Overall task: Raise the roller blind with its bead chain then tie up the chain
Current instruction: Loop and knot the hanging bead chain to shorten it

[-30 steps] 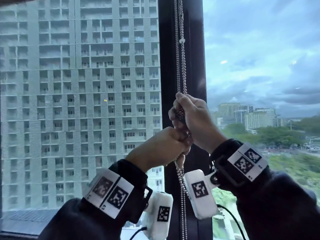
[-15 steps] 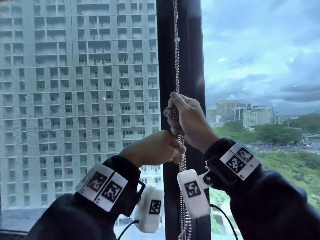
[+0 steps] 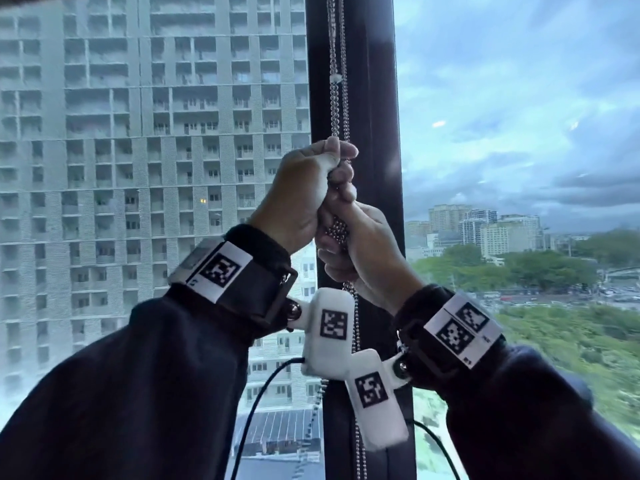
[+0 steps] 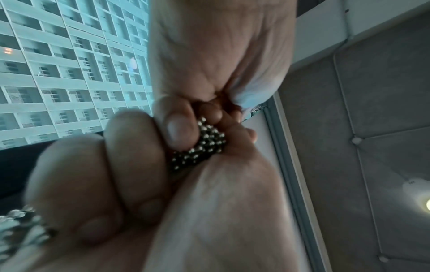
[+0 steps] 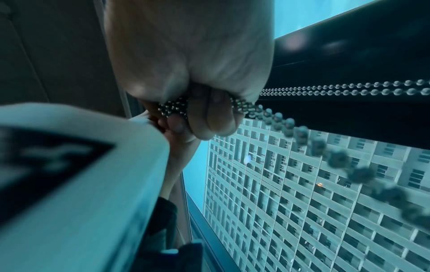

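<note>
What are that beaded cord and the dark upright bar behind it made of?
The silvery bead chain looks like polished metal: its small round beads glint, though plated plastic is possible. The dark window post looks like matt painted metal, smooth and even.

Two hands on the chain, in front of the window post

The left hand (image 3: 304, 192) sits above the right hand (image 3: 363, 258) on the silver bead chain (image 3: 335, 98), before the dark upright window post (image 3: 374, 81).

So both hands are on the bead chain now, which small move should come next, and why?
Probably draw the gathered beads tight. The left hand grips the bead chain above, the right hand just below, and a bunched clump of beads sits between the fingers. Loose chain hangs below along the window frame, so the tie looks unfinished.
</note>
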`<state>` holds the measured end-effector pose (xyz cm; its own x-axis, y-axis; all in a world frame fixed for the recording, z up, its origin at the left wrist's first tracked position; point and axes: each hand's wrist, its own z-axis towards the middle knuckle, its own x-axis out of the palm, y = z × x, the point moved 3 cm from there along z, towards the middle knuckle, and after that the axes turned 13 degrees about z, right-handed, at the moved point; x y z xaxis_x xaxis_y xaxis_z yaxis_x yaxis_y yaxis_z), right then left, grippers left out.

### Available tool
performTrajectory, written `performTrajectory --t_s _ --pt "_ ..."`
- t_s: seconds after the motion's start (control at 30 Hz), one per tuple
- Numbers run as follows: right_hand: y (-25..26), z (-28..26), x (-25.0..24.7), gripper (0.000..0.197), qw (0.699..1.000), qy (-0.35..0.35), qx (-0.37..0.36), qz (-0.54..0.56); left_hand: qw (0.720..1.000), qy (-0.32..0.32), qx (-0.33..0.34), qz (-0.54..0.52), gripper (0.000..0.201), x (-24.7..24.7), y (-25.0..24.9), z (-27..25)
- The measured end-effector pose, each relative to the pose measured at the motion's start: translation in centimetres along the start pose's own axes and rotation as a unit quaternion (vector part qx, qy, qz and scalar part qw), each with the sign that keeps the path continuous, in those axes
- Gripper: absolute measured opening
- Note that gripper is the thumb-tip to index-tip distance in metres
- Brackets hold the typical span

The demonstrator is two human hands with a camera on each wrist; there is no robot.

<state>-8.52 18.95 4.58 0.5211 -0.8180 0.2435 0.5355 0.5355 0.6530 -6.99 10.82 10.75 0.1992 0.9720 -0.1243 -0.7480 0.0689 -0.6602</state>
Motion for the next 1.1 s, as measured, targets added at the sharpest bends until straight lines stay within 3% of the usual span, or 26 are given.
performTrajectory --t_s 0.2,0.37,0.63,0.83,0.97,1.1 --pt "0.7 -0.8 -0.1 0.037 1.000 0.014 -0.007 -0.017 0.999 0.021 0.013 0.029 0.034 1.0 -0.6 0.1" --pt "1.3 -1.9 -0.5 0.033 0.989 0.058 0.022 -0.136 0.998 0.014 0.033 0.051 0.033 0.1 -0.5 -0.3" --pt "2.9 -2.5 -1.2 0.051 0.956 0.093 -0.014 -0.277 0.998 -0.002 0.063 0.011 0.032 -1.2 -0.1 -0.5" --pt "-0.4 -3.3 -1.4 0.042 0.987 0.054 0.015 -0.151 0.998 -0.016 0.060 -0.030 0.034 -0.7 0.4 -1.1" --pt "-1.0 -3.5 -1.7 0.047 0.993 0.052 0.069 -0.085 0.997 -0.035 0.071 0.026 0.036 -0.4 0.7 -1.0" --pt "1.5 -2.6 -3.3 0.043 0.992 0.028 0.107 0.056 0.985 -0.059 0.106 0.124 0.037 -1.6 0.6 -1.0"
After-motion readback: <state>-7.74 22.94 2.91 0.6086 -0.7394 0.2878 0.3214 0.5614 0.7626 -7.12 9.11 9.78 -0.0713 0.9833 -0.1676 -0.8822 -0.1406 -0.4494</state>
